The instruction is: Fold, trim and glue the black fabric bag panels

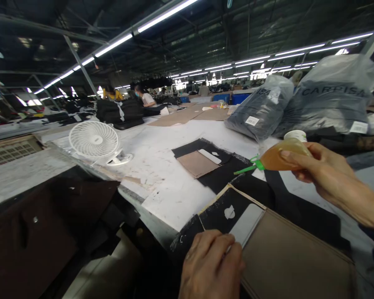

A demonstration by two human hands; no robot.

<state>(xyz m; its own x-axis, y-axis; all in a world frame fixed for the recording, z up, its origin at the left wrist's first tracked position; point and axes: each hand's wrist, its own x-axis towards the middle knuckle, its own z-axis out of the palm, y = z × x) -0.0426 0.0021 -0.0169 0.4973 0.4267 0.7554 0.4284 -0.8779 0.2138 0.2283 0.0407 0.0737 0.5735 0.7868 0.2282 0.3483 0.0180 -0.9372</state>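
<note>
My right hand is wrapped round a squeeze bottle of amber liquid, which is tilted on its side. Its green nozzle points left, its tip just above the far corner of a black and brown fabric panel. This panel carries a light grey strip, a small pale patch and a pale band along its far edges. Over the panel's near left side, my left hand has its fingers bent together and grips it; the fingertips are partly hidden. Farther back lies a similar black and brown panel on black material.
A white fan stands at the left of the white table. Large plastic bags and a paper cup are at the right. Dark sheets lie at the lower left. People sit farther back among stacked dark material.
</note>
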